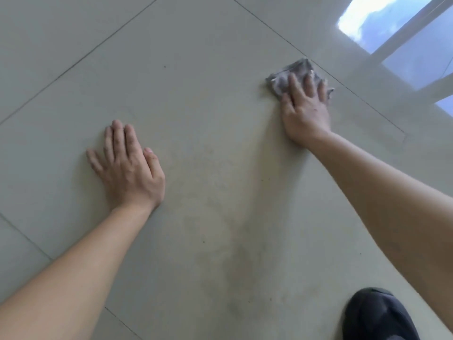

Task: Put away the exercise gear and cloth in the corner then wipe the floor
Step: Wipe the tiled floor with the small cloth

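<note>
A small grey rag lies crumpled on the pale tiled floor at the upper right. My right hand presses flat on top of it, fingers spread over the cloth, so much of the rag is hidden under the palm. My left hand rests palm down on the bare tile at the centre left, fingers together, holding nothing. Faint dull smears mark the tile between my arms. No exercise gear is in view.
A bright window reflection shines on the glossy floor at the top right. A black shoe or knee sits at the bottom right corner. Dark grout lines cross the floor diagonally.
</note>
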`<state>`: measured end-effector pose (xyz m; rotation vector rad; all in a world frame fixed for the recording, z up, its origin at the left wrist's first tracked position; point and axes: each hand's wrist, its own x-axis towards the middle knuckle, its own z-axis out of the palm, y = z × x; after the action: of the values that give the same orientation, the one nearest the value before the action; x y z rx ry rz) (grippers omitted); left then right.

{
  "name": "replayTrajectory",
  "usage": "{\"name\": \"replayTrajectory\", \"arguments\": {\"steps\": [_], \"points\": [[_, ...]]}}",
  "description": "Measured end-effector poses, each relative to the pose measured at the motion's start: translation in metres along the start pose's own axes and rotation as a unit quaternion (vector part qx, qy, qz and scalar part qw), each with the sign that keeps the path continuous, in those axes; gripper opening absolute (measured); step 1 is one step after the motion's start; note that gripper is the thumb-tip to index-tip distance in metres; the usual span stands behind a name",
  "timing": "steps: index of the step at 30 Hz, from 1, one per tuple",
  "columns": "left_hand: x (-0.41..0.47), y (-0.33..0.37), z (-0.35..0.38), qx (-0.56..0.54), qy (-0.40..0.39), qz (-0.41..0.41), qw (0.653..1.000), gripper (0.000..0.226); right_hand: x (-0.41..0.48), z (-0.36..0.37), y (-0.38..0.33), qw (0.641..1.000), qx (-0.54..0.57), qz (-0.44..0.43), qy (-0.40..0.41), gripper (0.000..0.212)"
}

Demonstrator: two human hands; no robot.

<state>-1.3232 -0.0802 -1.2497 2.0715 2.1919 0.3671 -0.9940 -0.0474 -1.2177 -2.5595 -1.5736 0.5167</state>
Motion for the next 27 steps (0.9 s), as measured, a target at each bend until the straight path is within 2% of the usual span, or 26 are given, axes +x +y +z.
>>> {"name": "replayTrajectory", "arguments": {"steps": [4,7,9,11,13,15,16,17,19,22,25,27], "points": [[-0.001,0.000,0.001,0.001,0.005,0.003,1.000,0.063,-0.047,0.039,-0.091,0.969,-0.022,-0.239,-0.060,0.052],[0.000,0.001,0.000,0.009,0.003,0.002,1.000,0.063,-0.048,0.037,-0.084,0.929,-0.040,-0.358,-0.086,0.049],[0.000,0.001,-0.001,0.017,-0.001,0.001,1.000,0.064,-0.020,0.021,-0.054,0.920,-0.041,-0.382,-0.080,0.046],[0.000,0.002,0.000,0.025,-0.002,0.001,1.000,0.064,0.018,0.001,-0.016,0.952,-0.029,-0.304,-0.021,0.047],[0.000,0.002,0.000,0.033,-0.002,0.000,0.999,0.064,0.049,-0.019,0.021,0.993,0.002,-0.115,0.023,0.049],[0.000,0.003,0.000,0.037,-0.005,0.001,0.999,0.064,0.064,-0.029,0.035,0.995,0.036,0.085,0.040,0.051],[0.000,0.003,0.000,0.038,-0.007,0.001,0.999,0.064,0.064,-0.027,0.027,0.990,0.033,0.134,0.043,0.053],[0.000,0.003,-0.001,0.039,-0.009,0.001,0.999,0.065,0.062,-0.020,0.011,0.989,0.025,0.141,0.043,0.055],[0.000,0.003,-0.001,0.041,-0.014,0.001,0.999,0.065,0.047,-0.002,-0.038,0.998,0.018,0.054,0.032,0.056],[0.000,0.004,-0.003,0.047,-0.025,0.002,0.999,0.065,0.003,0.032,-0.115,0.988,0.009,-0.153,-0.024,0.053],[0.001,0.005,-0.005,0.050,-0.041,0.004,0.998,0.065,-0.039,0.047,-0.151,0.935,-0.038,-0.340,-0.096,0.051],[0.002,0.006,-0.006,0.051,-0.052,0.000,0.997,0.065,-0.032,0.038,-0.135,0.901,-0.052,-0.413,-0.118,0.049]]}}
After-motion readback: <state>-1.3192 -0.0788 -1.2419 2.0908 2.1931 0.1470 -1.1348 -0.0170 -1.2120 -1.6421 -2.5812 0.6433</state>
